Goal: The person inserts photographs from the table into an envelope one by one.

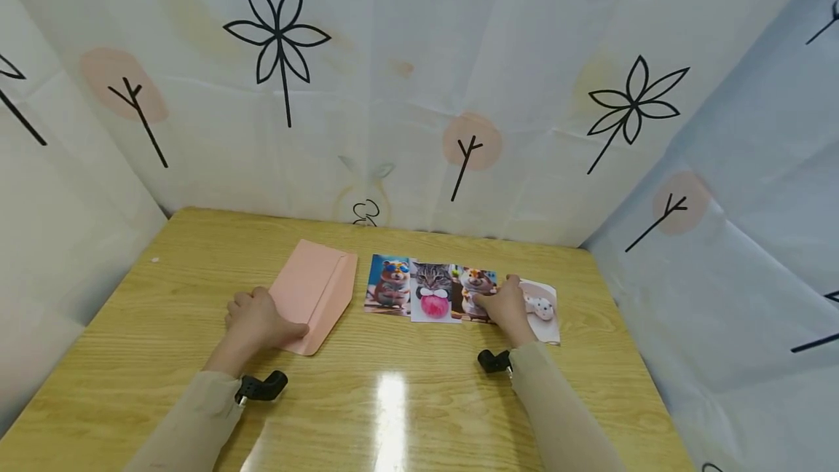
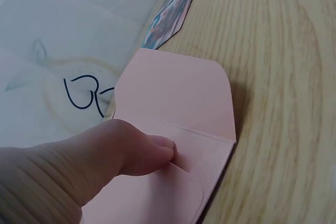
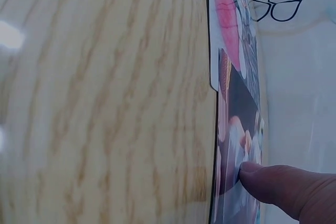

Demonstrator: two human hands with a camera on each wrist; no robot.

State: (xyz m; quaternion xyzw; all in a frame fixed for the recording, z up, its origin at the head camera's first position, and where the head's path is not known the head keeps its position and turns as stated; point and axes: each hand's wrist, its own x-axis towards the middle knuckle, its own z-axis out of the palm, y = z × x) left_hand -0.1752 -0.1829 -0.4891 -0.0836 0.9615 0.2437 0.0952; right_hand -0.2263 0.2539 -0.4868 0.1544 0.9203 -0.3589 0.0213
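Observation:
In the head view my left hand (image 1: 255,323) grips a pink envelope (image 1: 304,286) by its near left part. The thumb lies across its face beside the unfolded flap (image 2: 173,87); the other fingers are at the left edge, their tips hidden. Right of it, picture cards lie in a row: a hamster with sunglasses (image 1: 391,286), a cat with a pink ball (image 1: 432,297), a hamster card (image 1: 473,290) and a pale card with a spotted shape (image 1: 542,310). My right hand (image 1: 510,310) rests over the last two, its straight thumb touching the hamster card.
Everything lies on a wood-grain table (image 1: 328,399). A white patterned curtain (image 1: 393,93) hangs along the table's back and sides. Each wrist carries a small black camera mount. A bright reflection shows on the table's near middle.

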